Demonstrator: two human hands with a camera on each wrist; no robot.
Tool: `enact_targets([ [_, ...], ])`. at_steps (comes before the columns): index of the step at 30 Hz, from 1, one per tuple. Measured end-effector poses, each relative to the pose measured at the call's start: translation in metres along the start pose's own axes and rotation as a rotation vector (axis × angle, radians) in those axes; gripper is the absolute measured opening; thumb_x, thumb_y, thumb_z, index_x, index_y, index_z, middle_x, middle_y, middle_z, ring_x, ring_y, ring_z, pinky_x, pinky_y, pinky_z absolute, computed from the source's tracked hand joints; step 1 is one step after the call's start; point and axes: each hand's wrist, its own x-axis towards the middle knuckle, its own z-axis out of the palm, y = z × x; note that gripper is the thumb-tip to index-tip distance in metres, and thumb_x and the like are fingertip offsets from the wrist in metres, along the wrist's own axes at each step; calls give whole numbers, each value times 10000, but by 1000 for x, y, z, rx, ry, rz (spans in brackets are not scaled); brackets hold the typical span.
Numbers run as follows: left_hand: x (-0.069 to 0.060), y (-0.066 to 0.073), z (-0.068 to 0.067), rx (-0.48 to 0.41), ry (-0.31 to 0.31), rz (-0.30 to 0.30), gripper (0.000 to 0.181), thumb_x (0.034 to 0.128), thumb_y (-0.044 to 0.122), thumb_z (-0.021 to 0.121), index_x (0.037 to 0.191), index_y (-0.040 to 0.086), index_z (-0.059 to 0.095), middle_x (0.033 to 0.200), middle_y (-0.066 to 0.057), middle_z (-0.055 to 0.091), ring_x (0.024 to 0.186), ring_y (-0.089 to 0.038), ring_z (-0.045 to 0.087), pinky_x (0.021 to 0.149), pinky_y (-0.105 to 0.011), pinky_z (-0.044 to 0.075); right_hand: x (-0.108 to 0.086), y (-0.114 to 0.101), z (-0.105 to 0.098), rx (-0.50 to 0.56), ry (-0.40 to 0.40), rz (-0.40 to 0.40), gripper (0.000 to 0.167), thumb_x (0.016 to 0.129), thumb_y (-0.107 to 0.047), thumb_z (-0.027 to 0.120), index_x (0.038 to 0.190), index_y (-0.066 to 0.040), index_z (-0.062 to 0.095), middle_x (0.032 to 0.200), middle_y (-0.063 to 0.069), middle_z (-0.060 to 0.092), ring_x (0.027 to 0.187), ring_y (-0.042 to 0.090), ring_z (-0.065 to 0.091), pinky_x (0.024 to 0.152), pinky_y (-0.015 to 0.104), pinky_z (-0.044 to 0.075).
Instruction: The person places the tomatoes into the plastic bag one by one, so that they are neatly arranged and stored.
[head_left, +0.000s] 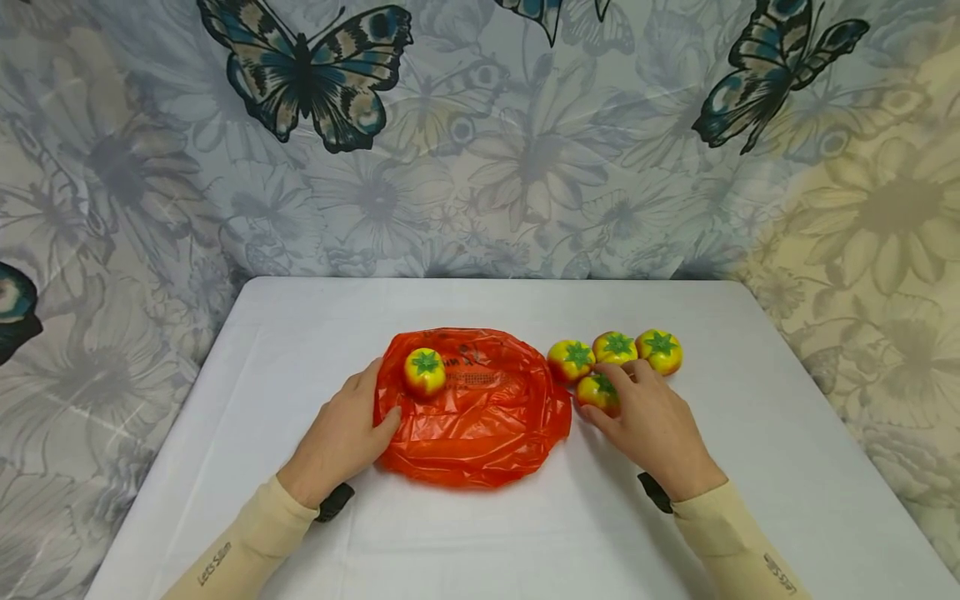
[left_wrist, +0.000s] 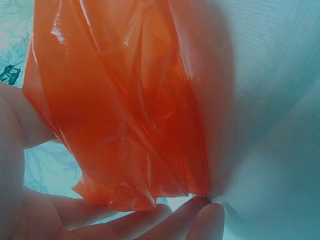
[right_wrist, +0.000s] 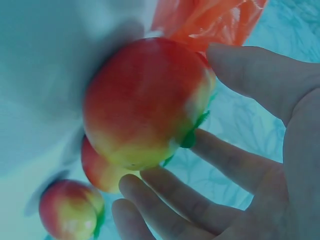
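A red plastic bag [head_left: 472,433] lies flat, with one red-and-yellow fruit [head_left: 424,373] on its upper left part. My left hand [head_left: 337,433] holds the bag's left edge, thumb on top. In the left wrist view the bag [left_wrist: 120,100] hangs between the thumb and the fingers [left_wrist: 120,222]. To the bag's right, my right hand [head_left: 652,421] has its thumb and fingers round the nearest fruit [head_left: 597,395]. In the right wrist view this fruit [right_wrist: 145,100] fills the middle, beside the thumb and fingers [right_wrist: 200,205].
Behind the right hand, three similar fruits stand on the white tabletop: the left one [head_left: 572,361], the middle one [head_left: 615,347] and the right one [head_left: 660,352]. A patterned cloth [head_left: 525,183] with butterflies and flowers hangs beyond the table's back edge [head_left: 487,282].
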Motion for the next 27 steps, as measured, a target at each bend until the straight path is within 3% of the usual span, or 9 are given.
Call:
enact_targets([
  [8,1,0,1,7,-10,-8,780,1035,273,657,1669,-26,313,1549,-300,552,1297,-487,667,1045,-634,587,-2,3,5,11,-3,26,674,889,-382,888,1420,-45,646,1202,269,605,978,380,634,707,564,634],
  [18,1,0,2,5,-11,-12,782,1033,271,662,1670,-21,315,1553,-290,552,1300,-478,668,1043,-629,590,-2,4,9,34,-10,13,649,897,-351,883,1407,-30,642,1218,270,606,916,361,655,740,598,641],
  [27,1,-1,1,9,-6,-10,789,1031,270,665,1670,-27,311,1550,-297,552,1297,-482,669,1040,-630,591,-3,1,-4,25,-25,16,649,892,-343,882,1417,-44,646,1266,280,616,1016,439,687,797,649,634],
])
